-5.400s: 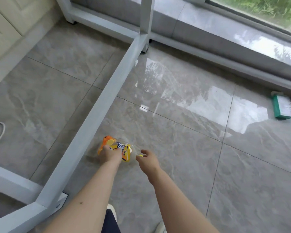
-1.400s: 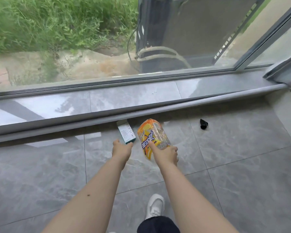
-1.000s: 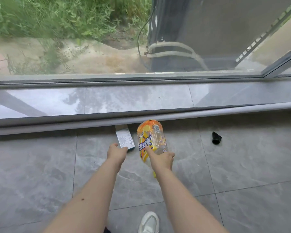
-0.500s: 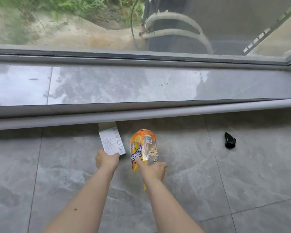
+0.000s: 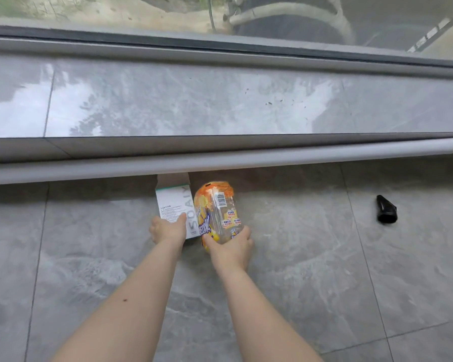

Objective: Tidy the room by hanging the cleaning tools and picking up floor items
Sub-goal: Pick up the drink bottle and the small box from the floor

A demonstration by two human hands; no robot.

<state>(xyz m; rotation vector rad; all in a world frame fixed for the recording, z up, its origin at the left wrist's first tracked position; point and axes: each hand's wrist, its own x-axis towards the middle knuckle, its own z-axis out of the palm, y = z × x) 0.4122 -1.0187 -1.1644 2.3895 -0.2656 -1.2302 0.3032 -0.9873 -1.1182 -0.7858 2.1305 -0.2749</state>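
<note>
Since a moment ago my left hand (image 5: pixel 168 229) has reached the white rectangular cardboard box (image 5: pixel 177 209) and now grips its near end, thumb on top. Box lies on the grey tiled floor (image 5: pixel 298 270) under the sill. Right hand (image 5: pixel 232 246) grasps the clear orange-labelled plastic bottle (image 5: pixel 216 211), just beside the box at 3 o'clock (touching? can't tell). Small black plastic nozzle (image 5: pixel 386 209) lies well apart, 3 o'clock.

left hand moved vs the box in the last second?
Yes. The left hand has closed in on the white box by the ledge; fingers now on it.
</note>
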